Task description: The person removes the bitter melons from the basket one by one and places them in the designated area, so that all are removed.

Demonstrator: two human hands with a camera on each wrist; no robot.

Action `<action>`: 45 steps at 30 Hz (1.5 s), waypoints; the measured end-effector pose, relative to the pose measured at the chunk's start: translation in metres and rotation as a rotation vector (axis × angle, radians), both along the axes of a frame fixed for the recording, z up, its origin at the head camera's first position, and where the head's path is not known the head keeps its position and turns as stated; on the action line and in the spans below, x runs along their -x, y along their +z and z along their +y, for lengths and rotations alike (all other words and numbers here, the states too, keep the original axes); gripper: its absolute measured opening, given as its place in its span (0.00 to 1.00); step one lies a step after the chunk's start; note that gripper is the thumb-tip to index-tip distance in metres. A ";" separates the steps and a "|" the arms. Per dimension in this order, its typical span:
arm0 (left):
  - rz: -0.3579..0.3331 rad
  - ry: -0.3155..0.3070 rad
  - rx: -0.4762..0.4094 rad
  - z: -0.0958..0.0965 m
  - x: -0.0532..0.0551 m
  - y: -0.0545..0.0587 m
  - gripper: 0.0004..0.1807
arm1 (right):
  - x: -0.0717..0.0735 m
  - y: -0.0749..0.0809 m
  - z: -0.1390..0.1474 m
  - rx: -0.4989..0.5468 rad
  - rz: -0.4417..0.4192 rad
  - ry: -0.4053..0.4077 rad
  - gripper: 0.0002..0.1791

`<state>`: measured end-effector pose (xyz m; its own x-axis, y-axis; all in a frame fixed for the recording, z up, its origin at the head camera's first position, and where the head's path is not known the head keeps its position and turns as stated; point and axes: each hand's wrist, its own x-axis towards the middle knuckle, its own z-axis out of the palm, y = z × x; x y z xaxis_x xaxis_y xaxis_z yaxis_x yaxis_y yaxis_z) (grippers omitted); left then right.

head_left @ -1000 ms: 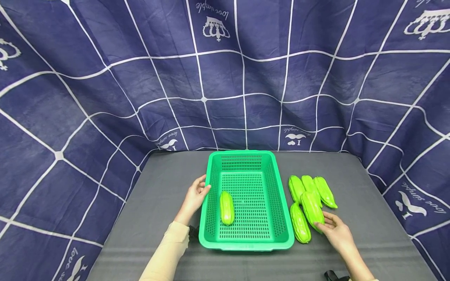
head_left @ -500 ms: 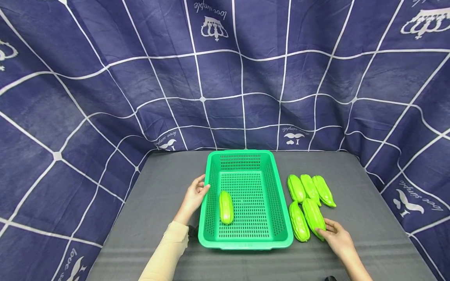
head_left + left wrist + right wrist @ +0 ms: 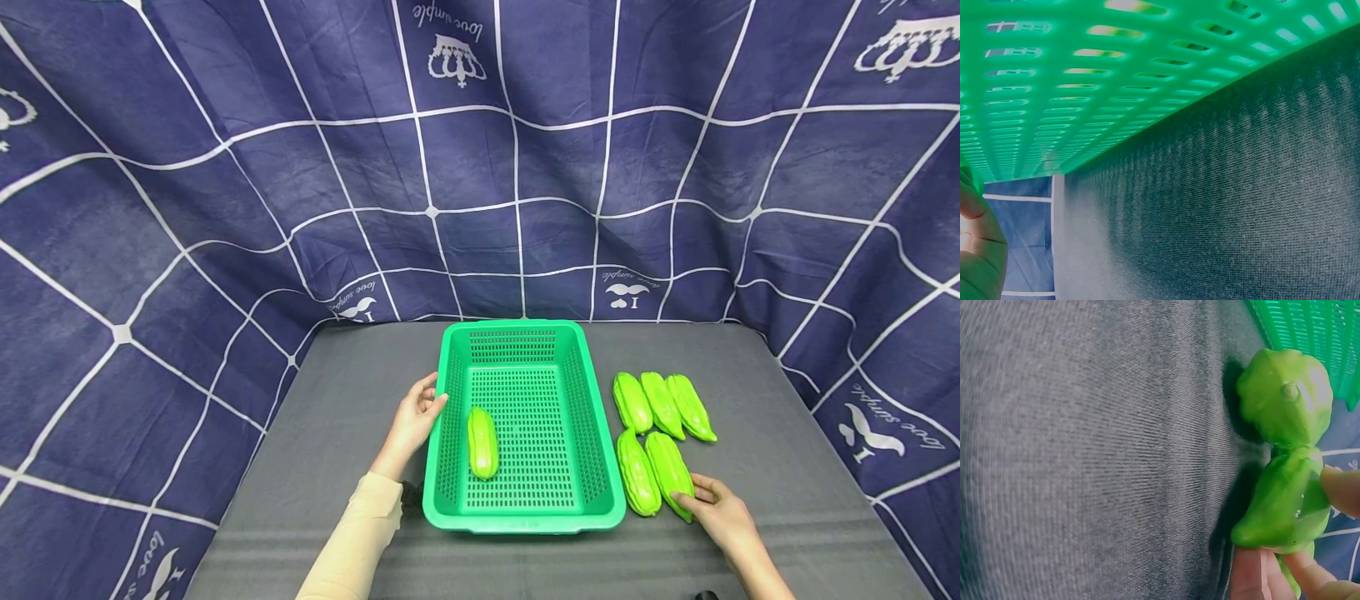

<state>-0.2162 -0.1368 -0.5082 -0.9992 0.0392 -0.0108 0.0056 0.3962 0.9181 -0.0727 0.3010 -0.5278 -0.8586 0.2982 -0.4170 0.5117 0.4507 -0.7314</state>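
Observation:
In the head view, my right hand [image 3: 717, 510] pinches the near end of a bright green ridged bitter melon [image 3: 667, 467] on the grey cloth. The right wrist view has the thumb on one side of that bitter melon [image 3: 1288, 506] and fingers on the other. A second bitter melon [image 3: 637, 473] lies against its left side. My left hand [image 3: 415, 417] holds the left rim of the green plastic basket [image 3: 525, 524], thumb over the edge. One bitter melon [image 3: 483, 443] lies inside, left of centre. In the left wrist view, fingers [image 3: 979, 231] show at the basket's perforated wall [image 3: 1085, 94].
Behind the held bitter melon, a row of three more has one at the left [image 3: 632, 402], one in the middle [image 3: 662, 406] and one at the right [image 3: 692, 407]. Grey cloth [image 3: 352, 367] covers the table. A blue white-lined curtain [image 3: 555, 167] encloses the back and sides.
The right hand has drawn its bitter melon toward the near side, off the row behind, and laid it beside its left neighbour. The left hand and basket stay put.

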 end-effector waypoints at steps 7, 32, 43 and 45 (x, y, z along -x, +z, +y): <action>0.003 -0.002 -0.004 0.000 0.000 -0.001 0.31 | 0.000 -0.002 -0.001 0.012 -0.011 -0.003 0.52; 0.000 -0.004 0.003 0.000 -0.001 0.001 0.31 | 0.009 -0.001 0.008 -0.126 0.119 -0.063 0.45; 0.018 -0.012 0.003 -0.001 0.000 0.000 0.31 | 0.019 0.039 -0.005 -0.096 0.222 -0.126 0.40; 0.011 -0.013 0.000 -0.001 0.000 0.001 0.31 | 0.020 0.051 -0.012 -0.089 0.231 -0.103 0.39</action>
<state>-0.2158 -0.1377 -0.5076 -0.9986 0.0522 0.0002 0.0209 0.3961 0.9179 -0.0922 0.2894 -0.4767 -0.8912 0.4155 -0.1819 0.3824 0.4726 -0.7940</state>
